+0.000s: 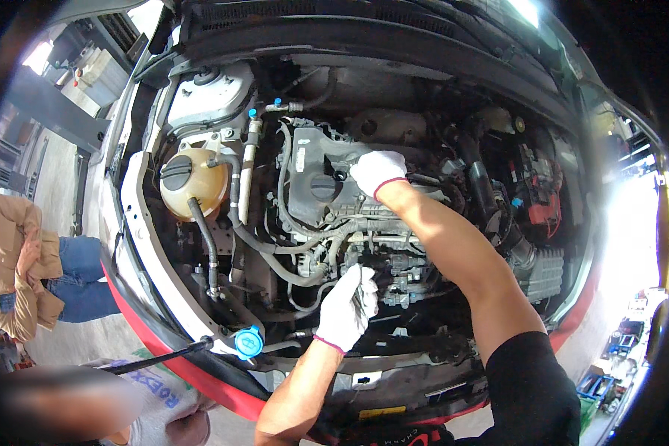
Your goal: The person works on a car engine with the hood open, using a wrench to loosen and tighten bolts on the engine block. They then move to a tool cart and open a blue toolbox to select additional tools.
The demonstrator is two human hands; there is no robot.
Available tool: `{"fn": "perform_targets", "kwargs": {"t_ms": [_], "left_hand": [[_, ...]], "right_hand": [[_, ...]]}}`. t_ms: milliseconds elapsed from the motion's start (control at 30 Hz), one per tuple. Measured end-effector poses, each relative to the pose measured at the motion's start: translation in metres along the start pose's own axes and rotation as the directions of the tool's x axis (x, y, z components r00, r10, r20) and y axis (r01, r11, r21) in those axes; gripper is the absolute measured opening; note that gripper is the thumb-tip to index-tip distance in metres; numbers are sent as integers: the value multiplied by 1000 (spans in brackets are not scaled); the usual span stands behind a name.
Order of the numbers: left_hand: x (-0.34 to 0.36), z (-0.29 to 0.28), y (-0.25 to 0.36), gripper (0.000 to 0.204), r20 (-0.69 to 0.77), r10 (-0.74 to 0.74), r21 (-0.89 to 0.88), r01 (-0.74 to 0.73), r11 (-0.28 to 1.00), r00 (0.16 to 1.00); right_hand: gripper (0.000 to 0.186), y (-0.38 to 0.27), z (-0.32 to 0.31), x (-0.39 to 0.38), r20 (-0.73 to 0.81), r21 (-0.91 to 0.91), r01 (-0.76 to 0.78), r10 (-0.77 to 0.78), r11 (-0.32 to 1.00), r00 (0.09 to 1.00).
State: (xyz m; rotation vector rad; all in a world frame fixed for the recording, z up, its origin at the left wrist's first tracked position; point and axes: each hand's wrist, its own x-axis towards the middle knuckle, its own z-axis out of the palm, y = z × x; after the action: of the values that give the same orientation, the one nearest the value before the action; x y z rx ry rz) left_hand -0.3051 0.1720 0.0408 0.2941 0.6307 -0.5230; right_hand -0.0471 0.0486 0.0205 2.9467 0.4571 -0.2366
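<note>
My left hand [349,308], in a white glove with a red cuff, reaches to the hoses and fittings [401,271] at the lower middle of the engine, fingers closed around something I cannot make out. My gloved right hand [377,172] is higher up on the grey-black engine cover [312,149], fingers curled over a spot just right of a small dark opening [340,175]; what they hold is hidden. Left of that opening is a round black cap [324,189].
A yellowish reservoir [204,189], white strut housing [204,100] and blue filler cap [249,342] are at the left, the battery [539,193] at the right. A person in tan [11,267] stands beyond the left fender; another, in grey [156,401], is at lower left beside a black rod [156,359].
</note>
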Motion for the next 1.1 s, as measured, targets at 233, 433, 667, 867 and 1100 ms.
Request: {"fn": "perform_targets", "kwargs": {"t_ms": [233,433,667,867,1100], "left_hand": [[0,-1,1,24,-14,10,-7,-10,1000,1000],[2,-4,-2,25,6,7,-30,-7,1000,1000],[4,-4,-2,26,-16,14,-60,-15,998,1000],[10,-7,-6,31,-12,24,-68,-25,997,1000],[8,-9,0,38,-14,132,-91,-133,987,991]], "right_hand": [[25,-11,-3,-8,-35,45,-57,58,997,998],[22,-5,12,-2,-107,30,-11,15,999,994],[21,4,36,-7,-348,51,136,-110,989,931],[23,13,27,-1,-131,5,5,-4,1000,991],[22,-5,20,-8,-162,-5,31,-32,1000,986]]}}
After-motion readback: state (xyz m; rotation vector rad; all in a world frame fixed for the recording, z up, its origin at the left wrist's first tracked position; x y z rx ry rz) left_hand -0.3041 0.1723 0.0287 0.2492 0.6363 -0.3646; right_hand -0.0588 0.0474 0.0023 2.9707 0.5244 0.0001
